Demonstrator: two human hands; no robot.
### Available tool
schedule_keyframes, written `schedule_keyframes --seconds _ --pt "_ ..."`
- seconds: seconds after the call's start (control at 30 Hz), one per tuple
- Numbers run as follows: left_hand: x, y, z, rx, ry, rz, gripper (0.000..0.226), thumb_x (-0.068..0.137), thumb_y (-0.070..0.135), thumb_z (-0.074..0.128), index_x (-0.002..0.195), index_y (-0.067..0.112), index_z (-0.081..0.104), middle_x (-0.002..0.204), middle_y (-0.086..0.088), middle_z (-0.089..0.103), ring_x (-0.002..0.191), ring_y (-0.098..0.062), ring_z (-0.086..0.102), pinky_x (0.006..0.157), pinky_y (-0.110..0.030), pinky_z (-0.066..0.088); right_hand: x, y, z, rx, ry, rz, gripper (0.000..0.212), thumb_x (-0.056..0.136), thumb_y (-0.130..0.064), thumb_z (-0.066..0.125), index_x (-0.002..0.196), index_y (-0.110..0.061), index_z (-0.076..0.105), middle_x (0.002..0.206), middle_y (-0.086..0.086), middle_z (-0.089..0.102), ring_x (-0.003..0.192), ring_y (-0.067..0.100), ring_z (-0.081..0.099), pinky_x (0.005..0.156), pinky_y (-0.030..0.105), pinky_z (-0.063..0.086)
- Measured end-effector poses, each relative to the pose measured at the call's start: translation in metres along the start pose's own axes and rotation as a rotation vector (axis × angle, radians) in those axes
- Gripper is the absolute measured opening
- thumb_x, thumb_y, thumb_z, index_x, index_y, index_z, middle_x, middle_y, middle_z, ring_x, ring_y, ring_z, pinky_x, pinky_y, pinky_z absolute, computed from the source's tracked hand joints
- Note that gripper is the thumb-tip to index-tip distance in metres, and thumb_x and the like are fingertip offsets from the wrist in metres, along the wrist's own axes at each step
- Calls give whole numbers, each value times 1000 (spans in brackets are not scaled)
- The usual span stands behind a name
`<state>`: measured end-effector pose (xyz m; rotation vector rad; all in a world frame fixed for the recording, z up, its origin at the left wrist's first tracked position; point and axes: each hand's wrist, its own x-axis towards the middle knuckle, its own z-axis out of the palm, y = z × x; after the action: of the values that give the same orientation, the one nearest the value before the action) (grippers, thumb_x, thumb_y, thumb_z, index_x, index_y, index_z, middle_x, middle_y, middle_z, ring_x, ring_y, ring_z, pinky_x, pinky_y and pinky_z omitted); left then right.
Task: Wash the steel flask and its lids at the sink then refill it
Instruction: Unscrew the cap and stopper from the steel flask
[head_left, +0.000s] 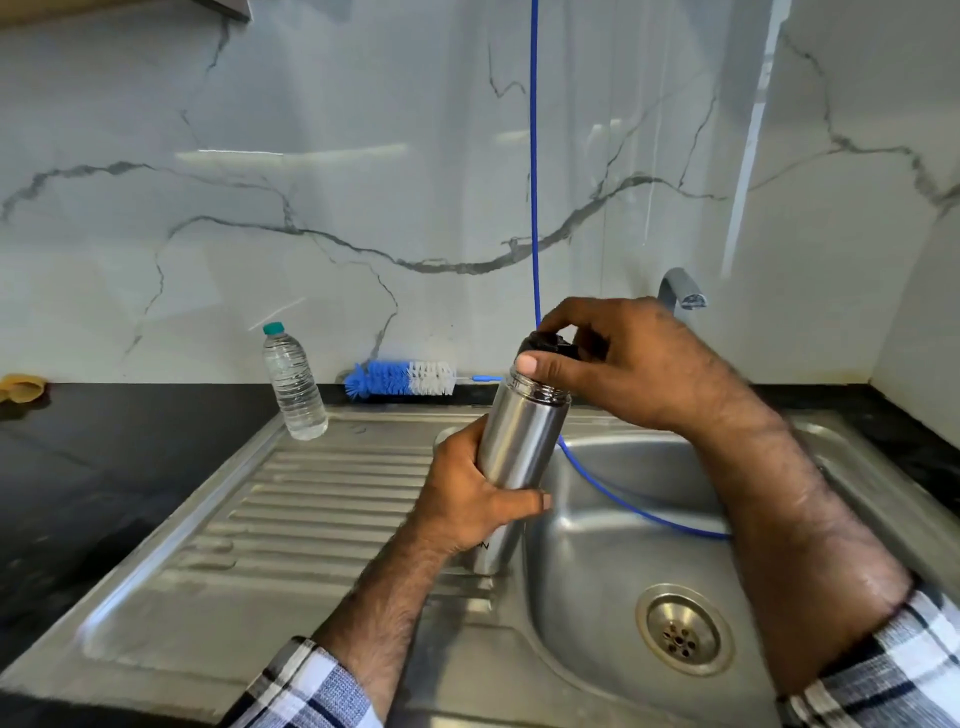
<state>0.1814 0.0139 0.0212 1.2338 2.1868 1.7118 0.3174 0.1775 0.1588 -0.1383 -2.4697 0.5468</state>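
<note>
**Flask held over sink edge, inner lid in my fingers**

My left hand (470, 499) is wrapped tight round the middle of the steel flask (519, 441), which tilts a bit to the right, above where the ribbed drainboard (311, 499) meets the sink (597, 545) bowl. My right hand (623, 364) sits on top, thumb and fingers pinching the black inner lid (550, 345) at the flask mouth. Can't tell if the lid is threaded in or already loose.

Handling, my guess: the flask is rigid, smooth brushed metal, so it'll get slippery once wet or soapy. Full-palm wrap at mid-body is the safe hold, as I have it. Weight unknown, can't see any contents. Lid is small hard plastic and easy to fumble, so grip it by the rim with fingertips.

Nearby: blue and white bottle brush (402, 379) lying against the backsplash, clear water bottle (293, 387) upright at the drainboard's far corner, tap (680, 291) behind my right hand, thin blue hose (535, 156) hanging down into the bowl. No water running that I can see. Outer cap not clearly in view.
</note>
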Motion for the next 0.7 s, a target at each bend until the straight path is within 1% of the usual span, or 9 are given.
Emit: schedule_keyframes --seconds 0.1,0.17,0.23,0.3,0.37,0.4,0.53,0.63,0.7 --pt "1 -2 -2 24 -3 16 57 47 38 97 95 34 67 81 19 71 73 -5 66 68 -27 55 0 3 -3 121 -67 -41 34 92 -46 78 124 -34 75 104 -12 76 92 3 69 82 31 56" --pt "0 -2 -3 42 -15 32 58 48 39 98 98 34 67 85 16 72 77 -8 70 68 -31 59 0 10 -10 189 -172 -79 41 96 -22 77 133 -38 71 118 -13 75 107 5 69 91 27 56" --pt "0 -2 -4 62 -19 42 60 49 40 98 101 31 68 88 8 74 80 -14 72 71 -40 64 -1 15 -14 276 -288 -95 53 98 -8 73 137 -44 67 126 -12 73 113 12 70 99 33 57" --pt "0 -4 -3 58 -20 44 59 51 39 97 101 29 68 88 3 74 79 -15 70 71 -44 64 -2 13 -12 350 -308 -66 50 99 -23 75 141 -46 61 132 -13 69 116 10 69 104 36 56" --pt "1 -4 -2 71 -14 38 58 51 40 98 101 29 68 87 4 73 77 -14 68 71 -42 63 0 7 -6 254 -138 -26 49 88 -58 73 135 -45 66 122 -13 67 105 5 68 97 33 57" --pt "2 -4 -2 80 -13 35 59 51 40 98 102 30 68 88 6 73 78 -13 68 71 -41 63 1 4 -2 161 -48 -17 49 85 -65 71 128 -42 72 112 -10 67 97 5 67 92 33 57" --pt "3 -7 -4 95 2 16 60 50 38 99 101 32 68 87 12 73 77 -8 69 70 -33 61 3 1 2 96 -2 -90 29 93 -37 79 122 -33 79 105 -7 69 94 8 66 91 40 56" --pt "2 -7 -5 106 10 1 63 48 43 97 102 34 67 90 11 74 80 -9 72 73 -34 63 3 10 -2 222 -109 -134 37 92 -7 78 123 -28 77 114 -9 76 106 11 71 98 40 59" --pt "1 -5 -6 117 8 3 63 47 46 96 103 36 67 92 10 74 82 -9 73 74 -35 64 3 10 -3 351 -130 -86 32 92 -14 80 120 -28 76 116 -9 77 109 9 72 98 42 60"
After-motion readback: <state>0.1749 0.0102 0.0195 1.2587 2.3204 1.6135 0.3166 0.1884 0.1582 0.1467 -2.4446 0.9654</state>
